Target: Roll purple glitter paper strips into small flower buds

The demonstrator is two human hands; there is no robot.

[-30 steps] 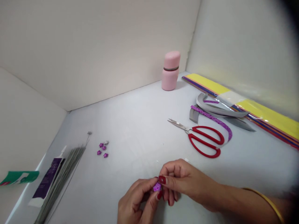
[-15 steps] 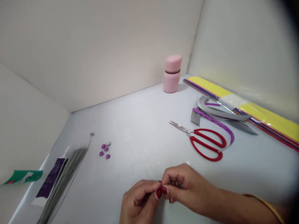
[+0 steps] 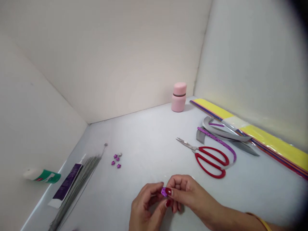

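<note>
A small folded purple paper star [image 3: 164, 192] shows between my fingertips near the front edge of the view. My right hand [image 3: 186, 192] pinches it, the thumb with its red nail pressing the right side. My left hand [image 3: 148, 205] closes on it from the left, index fingertip above and thumb below. Parts of the star stay hidden behind the fingers. Further left on the table lie several purple paper stars [image 3: 118, 166] and a silver one [image 3: 120, 154]. Red-handled scissors [image 3: 211, 162] rest to the right, beyond my right hand.
Grey and purple paper strips [image 3: 218, 138] lie behind the scissors, beside a plastic pack of coloured paper [image 3: 260, 136]. A pink flask [image 3: 179, 98] stands at the back corner. At left are a bundle of wires [image 3: 77, 189], a purple glue tube [image 3: 67, 183] and a green-and-white bottle [image 3: 48, 176].
The purple star, covered by fingers before, now shows between them. My left thumb has dropped away from the index finger. The camera view has shifted, so the table contents appear lower.
</note>
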